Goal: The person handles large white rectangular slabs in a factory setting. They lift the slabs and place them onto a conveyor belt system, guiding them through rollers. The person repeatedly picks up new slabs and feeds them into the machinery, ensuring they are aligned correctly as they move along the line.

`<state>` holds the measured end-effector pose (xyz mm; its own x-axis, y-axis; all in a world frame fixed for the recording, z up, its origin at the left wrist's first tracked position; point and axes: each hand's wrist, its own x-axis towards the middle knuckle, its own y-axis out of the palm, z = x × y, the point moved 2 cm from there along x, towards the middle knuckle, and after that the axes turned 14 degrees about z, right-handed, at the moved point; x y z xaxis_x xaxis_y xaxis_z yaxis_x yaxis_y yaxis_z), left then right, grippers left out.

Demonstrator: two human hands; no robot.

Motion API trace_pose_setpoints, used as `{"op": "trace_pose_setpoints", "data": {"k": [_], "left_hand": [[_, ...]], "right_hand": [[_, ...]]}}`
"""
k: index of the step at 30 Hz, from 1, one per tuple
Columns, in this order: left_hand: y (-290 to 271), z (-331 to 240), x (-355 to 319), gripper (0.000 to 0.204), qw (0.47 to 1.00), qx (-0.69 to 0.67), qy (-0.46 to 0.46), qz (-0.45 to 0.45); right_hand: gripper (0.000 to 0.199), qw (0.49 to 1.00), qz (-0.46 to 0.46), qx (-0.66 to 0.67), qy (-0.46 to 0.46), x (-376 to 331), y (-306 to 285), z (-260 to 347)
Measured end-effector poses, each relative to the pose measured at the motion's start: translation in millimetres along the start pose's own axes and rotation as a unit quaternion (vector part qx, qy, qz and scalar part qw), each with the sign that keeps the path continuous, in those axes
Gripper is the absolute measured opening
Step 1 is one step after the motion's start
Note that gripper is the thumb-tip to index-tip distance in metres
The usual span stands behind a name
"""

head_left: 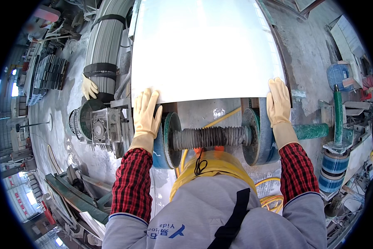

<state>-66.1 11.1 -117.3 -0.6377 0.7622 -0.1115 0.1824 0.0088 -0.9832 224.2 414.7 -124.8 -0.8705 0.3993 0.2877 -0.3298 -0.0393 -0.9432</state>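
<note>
A large glossy white slab [207,54] lies flat ahead of me, its near edge running between my hands. My left hand [146,116], in a cream rubber glove, rests at the slab's near left corner, fingers stretched forward and thumb apart. At the near right corner is my right hand [279,106], gloved the same way, with fingers extended over the slab's edge. Under the slab's end are two belt-covered wheels, a left one [158,153] and a right one [266,145]. A dark ribbed bellows [213,137] joins them.
A motor with gearbox [101,128] sits at the left, beside a long ribbed grey cover [105,45]. A loose cream glove [89,87] lies there. To the right are a green pipe [313,131], a blue roller [333,168] and a blue water jug [339,76]. Yellow hose [271,201] lies near me.
</note>
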Motion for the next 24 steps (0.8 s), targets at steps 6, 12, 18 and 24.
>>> {"op": "trace_pose_setpoints", "data": {"k": [6, 12, 18, 24], "left_hand": [[0.2, 0.0, -2.0, 0.058, 0.999, 0.014, 0.021, -0.027], [-3.7, -3.9, -2.3, 0.058, 1.000, 0.010, 0.020, -0.021], [-1.2, -1.9, -5.2, 0.060, 1.000, -0.003, -0.001, 0.008], [-3.2, -3.9, -7.3, 0.060, 1.000, -0.003, -0.006, 0.018]], "right_hand": [[0.037, 1.000, -0.003, -0.003, 0.002, -3.3, 0.4, 0.0], [0.037, 1.000, -0.006, -0.006, 0.000, -6.1, 1.3, -0.6], [0.035, 1.000, 0.001, -0.003, 0.005, -6.1, -3.1, 3.8], [0.035, 1.000, 0.008, -0.003, 0.006, -8.0, -2.3, 2.9]]}}
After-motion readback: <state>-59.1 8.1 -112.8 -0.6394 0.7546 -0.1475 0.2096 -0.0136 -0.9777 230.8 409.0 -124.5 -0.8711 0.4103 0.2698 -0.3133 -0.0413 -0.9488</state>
